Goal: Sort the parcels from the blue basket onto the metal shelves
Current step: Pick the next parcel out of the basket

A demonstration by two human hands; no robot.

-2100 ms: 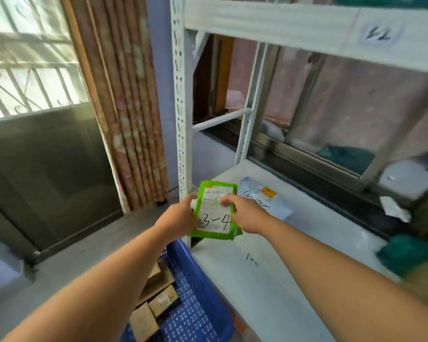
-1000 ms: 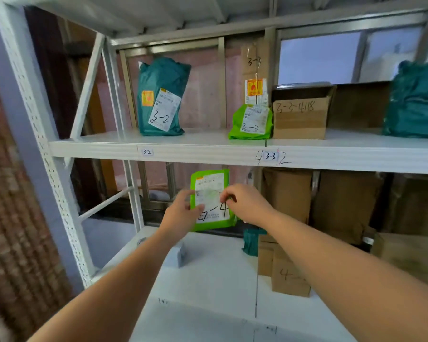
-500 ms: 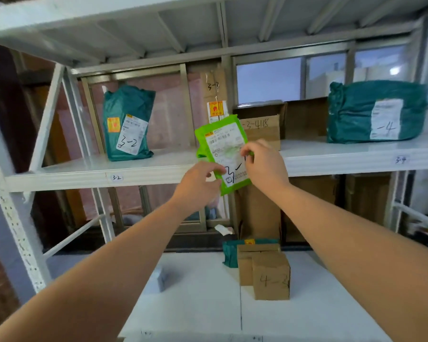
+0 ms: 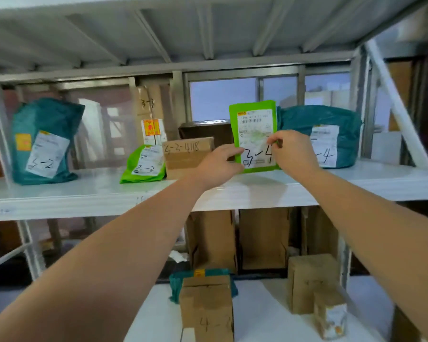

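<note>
Both hands, left hand (image 4: pixel 219 166) and right hand (image 4: pixel 293 150), pinching green parcel (image 4: pixel 255 134) marked 3-4, upright on shelf (image 4: pixel 89 191). Lean against teal bag (image 4: pixel 331 124) (also marked 4) before letting go.

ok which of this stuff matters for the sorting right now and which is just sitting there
In play: green parcel marked 3-4, left hand, right hand, metal shelf.

Just sitting: teal bag 3-2, box 3-3-4118, lower boxes.

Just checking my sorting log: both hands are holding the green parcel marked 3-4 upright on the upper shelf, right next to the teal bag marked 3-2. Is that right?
Not quite. The head view shows the left hand and right hand holding the green parcel marked 3-4 upright on the upper shelf, but the teal bag beside it has a label ending in 4. The teal bag marked 3-2 stands at the shelf's far left.
</note>
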